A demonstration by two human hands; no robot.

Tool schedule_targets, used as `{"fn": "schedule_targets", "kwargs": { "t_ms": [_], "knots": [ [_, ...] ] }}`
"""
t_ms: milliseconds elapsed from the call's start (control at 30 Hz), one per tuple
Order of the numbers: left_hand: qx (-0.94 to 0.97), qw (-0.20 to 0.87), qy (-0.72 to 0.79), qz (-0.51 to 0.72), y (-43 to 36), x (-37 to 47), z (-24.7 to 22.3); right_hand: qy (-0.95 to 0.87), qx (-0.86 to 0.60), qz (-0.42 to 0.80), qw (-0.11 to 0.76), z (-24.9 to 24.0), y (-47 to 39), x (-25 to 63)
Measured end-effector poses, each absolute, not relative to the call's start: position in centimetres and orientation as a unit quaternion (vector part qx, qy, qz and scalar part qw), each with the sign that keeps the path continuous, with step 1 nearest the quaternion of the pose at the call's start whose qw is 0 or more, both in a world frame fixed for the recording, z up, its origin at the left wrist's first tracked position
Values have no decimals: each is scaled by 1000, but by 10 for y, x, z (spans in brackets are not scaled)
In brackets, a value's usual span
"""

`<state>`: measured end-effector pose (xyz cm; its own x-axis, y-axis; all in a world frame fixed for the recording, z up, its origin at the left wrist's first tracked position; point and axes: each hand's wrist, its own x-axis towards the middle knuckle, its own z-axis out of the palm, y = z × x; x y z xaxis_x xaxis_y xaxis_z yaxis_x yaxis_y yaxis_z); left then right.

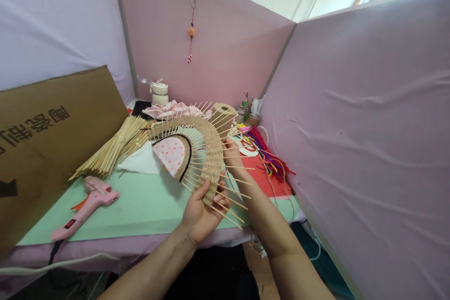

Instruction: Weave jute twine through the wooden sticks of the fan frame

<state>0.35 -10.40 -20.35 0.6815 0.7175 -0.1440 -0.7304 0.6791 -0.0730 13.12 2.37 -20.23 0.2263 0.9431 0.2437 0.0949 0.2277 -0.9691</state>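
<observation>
A half-round woven straw fan (213, 145) is held tilted above the table, its thin sticks poking out past the outer edge. Its inner half-disc (170, 153) is pink cloth with red spots, edged in black. My left hand (207, 206) grips the lower end of the woven band, thumb in front and fingers behind among the sticks. At the outer right edge, my right hand (231, 149) is closed among the sticks; its fingertips are partly hidden, and I cannot make out what they pinch.
A pink glue gun (86, 208) lies at the left front near a bundle of sticks (108, 147) and a cardboard sheet (52, 136). Behind the fan stand a cream cup (160, 93) and a twine spool (225, 115). Coloured pipe cleaners (269, 152) lie on red sheets (262, 176) at right.
</observation>
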Motion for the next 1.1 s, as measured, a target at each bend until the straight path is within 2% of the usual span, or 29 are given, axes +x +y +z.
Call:
{"fn": "schedule_targets", "kwargs": {
  "t_ms": [133,267,367,567,733,967,1100],
  "knots": [
    [-59,915,51,395,-104,2,-204,-504,-512,424,552,-210,13,146],
    [-55,918,54,389,-104,4,-206,-509,-469,446,567,-213,1,167],
    [-54,920,58,385,-104,4,-207,-529,-430,439,585,-204,-6,175],
    [-63,917,66,389,-105,3,-209,-506,-380,552,543,-183,-18,166],
    [-64,916,63,391,-105,4,-209,-483,-421,560,525,-183,-19,158],
    [-71,916,67,389,-107,6,-209,-446,-388,567,574,-194,-10,154],
    [-67,916,78,388,-106,7,-212,-471,-340,622,525,-196,-9,156]
  ]
}}
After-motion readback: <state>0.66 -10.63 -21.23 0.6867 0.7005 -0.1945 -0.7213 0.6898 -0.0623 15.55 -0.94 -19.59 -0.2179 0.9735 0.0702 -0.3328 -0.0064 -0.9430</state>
